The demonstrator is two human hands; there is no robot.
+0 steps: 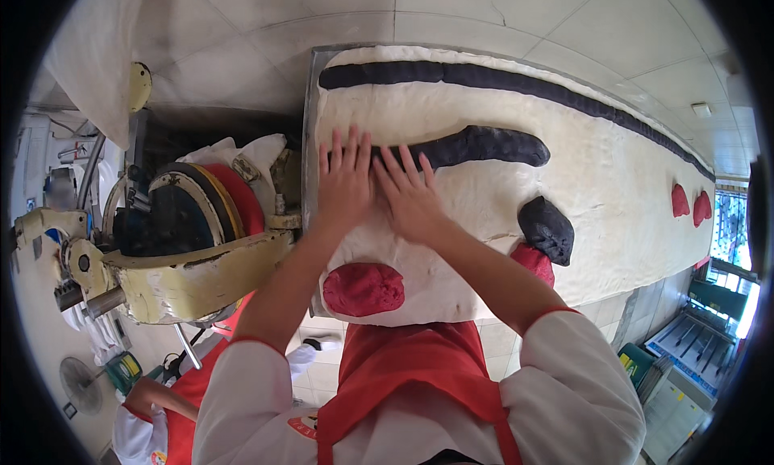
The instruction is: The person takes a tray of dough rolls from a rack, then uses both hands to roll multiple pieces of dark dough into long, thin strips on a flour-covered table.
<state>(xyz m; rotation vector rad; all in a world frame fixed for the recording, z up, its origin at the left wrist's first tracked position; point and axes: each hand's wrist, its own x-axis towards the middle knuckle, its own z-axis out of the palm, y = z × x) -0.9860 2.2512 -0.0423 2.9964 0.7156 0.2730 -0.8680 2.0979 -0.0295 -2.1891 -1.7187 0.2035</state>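
Note:
A thick black dough roll [500, 146] lies on a broad pale dough sheet [597, 175] spread over the table. My left hand [345, 187] rests flat with fingers extended on the roll's left end. Close beside it, my right hand [411, 199] is also flat, fingers spread, pressing on the same roll; the fingers cover part of the dough. Along the far edge of the sheet runs a long black dough strip [516, 79]. Near my left forearm sits a red dough lump [363, 289]. A black dough lump [548, 229] leans against another red lump [534, 263] by my right forearm.
Two small red dough pieces [680, 200] lie at the sheet's far right. A worn cream-coloured machine [185, 275] stands close against the table's left end. Another person's arm [165, 396] shows at the lower left. Metal racks [693, 344] stand at the right.

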